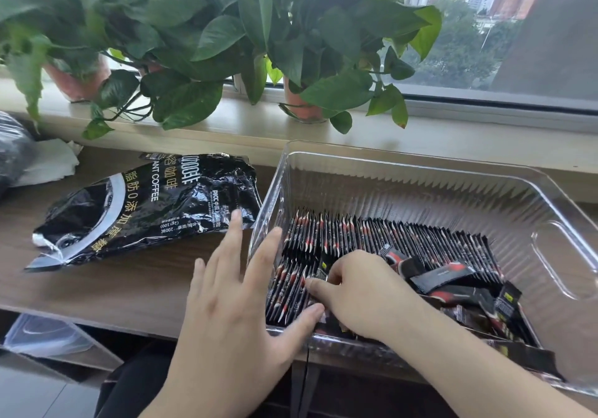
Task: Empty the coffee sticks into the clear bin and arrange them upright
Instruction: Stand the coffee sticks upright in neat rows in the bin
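Coffee sticks (388, 236): black-and-red sachets, all inside the clear bin (420, 162). I log two upright rows on its nine o'clock side, packed edge to edge so each props its neighbour.

1. White tissue (51, 162): crumpled, far nine o'clock on the desk (113, 288), out of the work.
2. Coffee bag (145, 204): flat, torn open, at nine o'clock of the bin. It looks emptied, so I judge the pouring step done.
3. Left hand (233, 307): fingers straight and spread, gripping nothing. The thumb lies against the bin's seven o'clock corner, I judge to brace it against sliding.
4. Right hand (362, 294): inside the bin, fingers curled over and pinching sticks at the front row's end, apparently seating them upright. The fingertips are partly hidden.
5. Loose sticks (453, 281): a tumbled heap at four o'clock in the bin, lying flat and awaiting sorting.
6. Potted plants (194, 45): at twelve o'clock on the sill, not involved.
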